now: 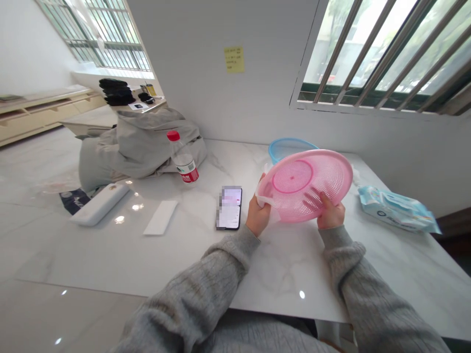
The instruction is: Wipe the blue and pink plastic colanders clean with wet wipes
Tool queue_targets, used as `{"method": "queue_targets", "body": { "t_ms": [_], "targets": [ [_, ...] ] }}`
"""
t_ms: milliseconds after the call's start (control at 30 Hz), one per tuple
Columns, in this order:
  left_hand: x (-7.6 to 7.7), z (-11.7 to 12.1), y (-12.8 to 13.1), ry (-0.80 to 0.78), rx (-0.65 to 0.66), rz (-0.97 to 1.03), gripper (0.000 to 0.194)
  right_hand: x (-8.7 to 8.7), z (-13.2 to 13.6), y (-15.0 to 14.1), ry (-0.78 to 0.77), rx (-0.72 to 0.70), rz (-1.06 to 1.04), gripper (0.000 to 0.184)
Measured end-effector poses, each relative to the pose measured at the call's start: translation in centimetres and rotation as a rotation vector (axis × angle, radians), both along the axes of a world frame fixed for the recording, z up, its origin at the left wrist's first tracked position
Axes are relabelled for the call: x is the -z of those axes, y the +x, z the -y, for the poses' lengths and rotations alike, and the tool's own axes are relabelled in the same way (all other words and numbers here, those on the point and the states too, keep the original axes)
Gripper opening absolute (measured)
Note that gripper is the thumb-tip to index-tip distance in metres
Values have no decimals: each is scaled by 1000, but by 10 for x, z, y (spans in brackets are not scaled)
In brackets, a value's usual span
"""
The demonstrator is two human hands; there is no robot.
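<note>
A round pink perforated basket [307, 182] is held tilted above the white marble table [184, 250], its inside facing me. My right hand [330, 213] grips its lower rim, fingers showing through the mesh. My left hand [258, 215] is closed at the basket's left rim and pinches a white wipe [264, 198] against it. A blue basket [289, 147] stands on the table just behind the pink one.
A phone [229, 207] lies left of my hands. A water bottle with a red cap [183, 159] stands before a grey jacket [140, 142]. A wipes pack [397, 208] lies at right. A white case [99, 203] and white card [161, 217] lie at left.
</note>
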State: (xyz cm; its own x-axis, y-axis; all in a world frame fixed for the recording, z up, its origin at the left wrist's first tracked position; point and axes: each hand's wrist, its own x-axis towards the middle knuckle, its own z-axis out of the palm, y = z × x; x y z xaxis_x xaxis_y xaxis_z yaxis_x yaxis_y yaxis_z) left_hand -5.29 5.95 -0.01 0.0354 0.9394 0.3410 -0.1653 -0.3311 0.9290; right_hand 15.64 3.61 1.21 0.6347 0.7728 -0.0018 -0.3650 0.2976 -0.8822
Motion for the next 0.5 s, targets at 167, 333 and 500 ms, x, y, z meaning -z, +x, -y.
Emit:
{"method": "queue_targets", "body": {
  "t_ms": [167,333,500],
  "targets": [
    [2,1,0,-54,-36,33,42,2,-1,-2,-46,-20,-19,45],
    [-3,0,0,-14,20,66,60,0,0,-1,-66,-13,-28,46],
    [-7,3,0,-12,19,22,62,1,0,2,-44,3,-27,46]
  ]
}}
